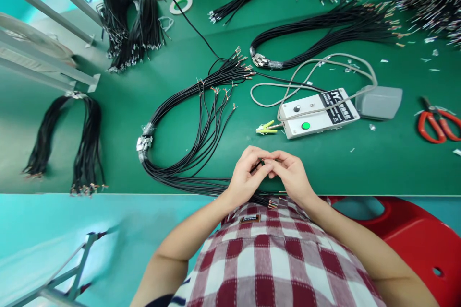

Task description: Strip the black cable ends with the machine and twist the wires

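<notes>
My left hand (249,172) is closed on a black cable near the table's front edge. Its fingertips meet those of my right hand (288,171), which is pinched at the cable's end; what exactly lies between the right fingertips is hidden. A bundle of black cables (173,100), bound with silvery clips (144,143), curves round on the green table (324,158) to the left. Its lower ends run under my left hand to the table edge, with stripped copper tips (272,204) showing. Several upper ends have splayed coloured wires.
Beyond my hands sit a white control box (317,112) with a yellow-green clip (267,128) and a grey block (380,102). Red-handled pliers (437,122) lie right. More cable bundles (324,33) lie behind; others (131,24) stand left. A red stool (414,240) is below right.
</notes>
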Demonstrator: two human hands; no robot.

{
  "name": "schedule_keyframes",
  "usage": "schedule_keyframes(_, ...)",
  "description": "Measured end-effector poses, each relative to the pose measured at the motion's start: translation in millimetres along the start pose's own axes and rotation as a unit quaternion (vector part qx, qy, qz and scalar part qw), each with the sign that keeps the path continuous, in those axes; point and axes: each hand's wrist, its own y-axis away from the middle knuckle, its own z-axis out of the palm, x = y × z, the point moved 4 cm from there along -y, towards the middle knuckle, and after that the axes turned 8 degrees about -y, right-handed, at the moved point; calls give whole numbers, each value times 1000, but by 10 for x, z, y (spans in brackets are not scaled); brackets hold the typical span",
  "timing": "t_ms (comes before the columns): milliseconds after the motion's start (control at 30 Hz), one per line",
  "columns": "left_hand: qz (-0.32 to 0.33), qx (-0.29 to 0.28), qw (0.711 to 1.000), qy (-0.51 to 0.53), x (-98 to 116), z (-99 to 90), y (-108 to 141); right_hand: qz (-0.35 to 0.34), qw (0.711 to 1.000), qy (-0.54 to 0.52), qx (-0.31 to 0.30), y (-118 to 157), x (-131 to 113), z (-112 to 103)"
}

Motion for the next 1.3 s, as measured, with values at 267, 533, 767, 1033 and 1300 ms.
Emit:
schedule_keyframes(267, -54, 61, 993, 88, -85, 55, -23, -19, 998, 45, -37, -35, -39, -30)
schedule_keyframes(533, 98, 29, 957, -271, 33, 47, -26, -102, 973, 202, -37, -89, -84, -151)
schedule_keyframes(767, -29, 21, 998, -57, -180, -16, -158, -246, 890, 383, -35, -51, -233, -225)
schedule_keyframes(1033, -37, -16, 998, -56, -154, -43, -219, -419, 606, 669, -99, -31, -428, 24)
schedule_keyframes(1300, -36, 39, 997, -62, -213, -212, -406, -414, 541, 725, -101, -279, -695, 56)
